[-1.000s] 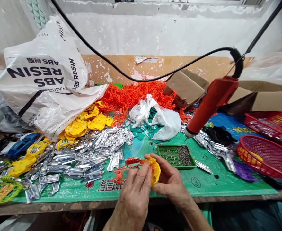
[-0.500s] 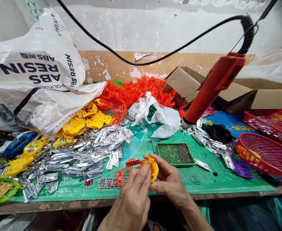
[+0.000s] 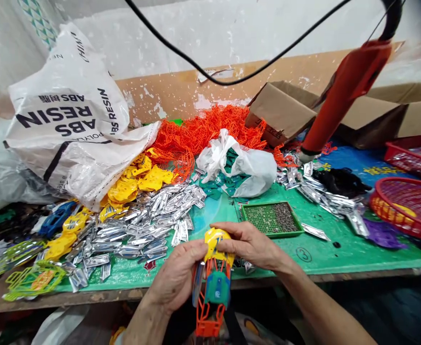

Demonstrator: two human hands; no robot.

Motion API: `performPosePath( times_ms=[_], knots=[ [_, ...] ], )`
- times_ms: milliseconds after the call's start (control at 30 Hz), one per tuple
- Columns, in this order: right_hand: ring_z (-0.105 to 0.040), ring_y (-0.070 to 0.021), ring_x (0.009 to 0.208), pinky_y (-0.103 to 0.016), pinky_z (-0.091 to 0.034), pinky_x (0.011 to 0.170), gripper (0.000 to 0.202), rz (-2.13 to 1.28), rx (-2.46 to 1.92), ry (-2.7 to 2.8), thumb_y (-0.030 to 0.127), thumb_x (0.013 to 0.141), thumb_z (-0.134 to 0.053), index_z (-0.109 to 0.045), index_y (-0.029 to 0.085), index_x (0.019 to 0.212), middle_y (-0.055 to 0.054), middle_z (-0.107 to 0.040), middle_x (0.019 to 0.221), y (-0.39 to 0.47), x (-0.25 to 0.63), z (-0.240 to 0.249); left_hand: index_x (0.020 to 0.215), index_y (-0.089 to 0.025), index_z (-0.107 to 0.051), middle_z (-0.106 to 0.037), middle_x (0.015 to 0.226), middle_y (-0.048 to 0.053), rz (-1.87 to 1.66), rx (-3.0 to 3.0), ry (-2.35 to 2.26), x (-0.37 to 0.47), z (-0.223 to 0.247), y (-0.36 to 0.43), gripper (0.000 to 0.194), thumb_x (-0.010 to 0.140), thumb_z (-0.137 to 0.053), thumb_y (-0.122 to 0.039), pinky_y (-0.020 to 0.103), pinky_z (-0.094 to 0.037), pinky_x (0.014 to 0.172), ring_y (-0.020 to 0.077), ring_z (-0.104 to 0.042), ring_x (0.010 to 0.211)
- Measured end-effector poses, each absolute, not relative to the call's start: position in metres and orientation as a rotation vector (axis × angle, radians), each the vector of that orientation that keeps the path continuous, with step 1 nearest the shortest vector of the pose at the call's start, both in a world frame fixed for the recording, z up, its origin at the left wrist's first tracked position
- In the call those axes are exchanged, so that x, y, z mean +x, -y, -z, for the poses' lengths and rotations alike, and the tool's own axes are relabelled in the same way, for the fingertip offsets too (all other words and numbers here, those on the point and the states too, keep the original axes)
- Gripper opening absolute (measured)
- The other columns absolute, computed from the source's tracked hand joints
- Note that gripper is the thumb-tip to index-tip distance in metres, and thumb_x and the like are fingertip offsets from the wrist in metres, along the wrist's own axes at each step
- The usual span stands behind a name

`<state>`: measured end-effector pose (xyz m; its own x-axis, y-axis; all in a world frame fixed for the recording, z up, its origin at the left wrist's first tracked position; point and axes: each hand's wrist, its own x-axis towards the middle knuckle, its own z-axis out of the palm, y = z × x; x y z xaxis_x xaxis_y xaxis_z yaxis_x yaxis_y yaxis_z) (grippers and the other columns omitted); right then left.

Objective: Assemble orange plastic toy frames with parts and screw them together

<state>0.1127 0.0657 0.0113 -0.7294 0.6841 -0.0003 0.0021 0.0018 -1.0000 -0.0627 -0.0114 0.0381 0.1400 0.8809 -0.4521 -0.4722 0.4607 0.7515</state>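
1. Head view, the hands: the left hand (image 3: 176,275) has its grip clamped on the near-left side of the assembly (image 3: 218,277), thumb against the yellow shell (image 3: 215,235); the fingers beneath are hidden. The right hand (image 3: 251,245) has finger and thumb pressed on the same shell from the right.
2. Head view, the assembly: it sits between the hands, in front of the tabletop (image 3: 323,258) edge – shell at the far end, green block (image 3: 217,290) behind it, orange frame (image 3: 208,327) reaching toward the body.
3. Head view, about it: the screw tray (image 3: 259,218) lies just beyond the right hand, a silver strip (image 3: 315,232) beside it. Silver parts (image 3: 176,203) spread to the left, and the driver (image 3: 343,100) hangs at the right, well apart from both hands.
4. Head view, risks: the frame's near end looks unsupported, so a slack left grip could let the assembly tip and drop below the edge. Hard pressure on the shell might bend the thin bars or push pieces out of line – whether the shell is seated cannot be told. A careless right wrist could knock the tray and scatter its screws.
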Motion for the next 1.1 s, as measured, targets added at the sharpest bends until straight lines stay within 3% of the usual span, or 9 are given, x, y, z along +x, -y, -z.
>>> performPosePath(
  times_ms=[133,300,433,600,700,833,967,1100],
  knots=[
    [-0.054,-0.012,0.074,-0.022,-0.044,0.068,0.03,-1.737,-0.762,1.882,0.042,0.085,-0.062,-0.071,0.018,0.1,0.001,-0.065,0.086,-0.064,0.113,-0.006,0.083,-0.01,-0.076,-0.064,0.062,0.004,-0.989,0.376,-0.986,-0.06,-0.022,0.007,0.03,0.073,-0.079,-0.037,0.019,-0.045,0.047,0.0097,-0.053,0.05],
    [-0.047,-0.0105,0.067,-0.02,-0.037,0.06,0.026,-1.62,-0.852,2.046,0.04,0.088,-0.059,-0.069,0.016,0.095,0.002,-0.058,0.075,-0.061,0.118,-0.013,0.079,-0.01,-0.075,-0.058,0.05,0.001,-0.866,0.397,-0.986,-0.062,-0.006,0.005,0.039,0.068,-0.081,-0.047,0.017,-0.034,0.037,0.0058,-0.043,0.037],
    [-0.04,-0.0088,0.061,-0.021,-0.031,0.054,0.031,-1.525,-0.903,2.124,0.046,0.089,-0.058,-0.068,0.016,0.09,0.005,-0.05,0.067,-0.058,0.12,-0.018,0.081,-0.008,-0.074,-0.059,0.053,0.001,-0.827,0.467,-0.995,-0.064,-0.002,0.005,0.037,0.067,-0.084,-0.041,0.016,-0.035,0.039,0.0048,-0.044,0.04],
    [-0.048,-0.0107,0.063,-0.024,-0.036,0.059,0.038,-1.341,-0.971,2.212,0.043,0.098,-0.04,-0.069,0.018,0.093,0.001,-0.06,0.072,-0.051,0.119,-0.016,0.075,-0.007,-0.074,-0.059,0.053,0.0,-0.818,0.416,-0.933,-0.058,-0.004,0.004,0.032,0.064,-0.086,-0.035,0.015,-0.036,0.04,0.0044,-0.045,0.041],
    [-0.057,-0.0148,0.075,-0.027,-0.044,0.068,0.033,-1.12,-0.969,2.156,0.04,0.097,-0.044,-0.069,0.019,0.101,-0.003,-0.065,0.084,-0.051,0.128,-0.013,0.073,-0.008,-0.075,-0.062,0.055,0.001,-0.845,0.352,-0.921,-0.051,-0.005,0.004,0.03,0.059,-0.089,-0.03,0.015,-0.04,0.043,0.0051,-0.049,0.043],
    [-0.059,-0.0152,0.077,-0.031,-0.049,0.07,0.029,-0.475,-1.156,1.556,0.037,0.091,-0.056,-0.063,0.024,0.115,-0.005,-0.061,0.101,-0.074,0.17,-0.022,0.069,-0.008,-0.074,-0.064,0.055,0.003,-0.853,0.335,-0.971,-0.047,-0.007,0.007,0.028,0.06,-0.088,-0.03,0.017,-0.046,0.047,0.0081,-0.055,0.046],
    [-0.061,-0.0213,0.094,-0.038,-0.051,0.073,0.051,0.114,-1.229,1.143,0.046,0.08,-0.068,-0.056,0.027,0.126,-0.01,-0.053,0.121,-0.125,0.23,-0.053,0.083,-0.007,-0.076,-0.073,0.071,0.011,-0.803,0.362,-0.996,-0.045,-0.005,0.009,0.033,0.062,-0.086,-0.031,0.022,-0.053,0.054,0.0142,-0.064,0.056],
    [-0.052,-0.0301,0.117,-0.045,-0.049,0.084,0.085,0.087,-1.244,1.216,0.06,0.065,-0.074,-0.044,0.024,0.136,-0.017,-0.048,0.131,-0.177,0.254,-0.084,0.084,-0.008,-0.076,-0.072,0.069,0.01,-0.797,0.408,-0.985,-0.04,-0.001,0.011,0.031,0.065,-0.084,-0.032,0.021,-0.052,0.052,0.0136,-0.063,0.054]
  ],
)
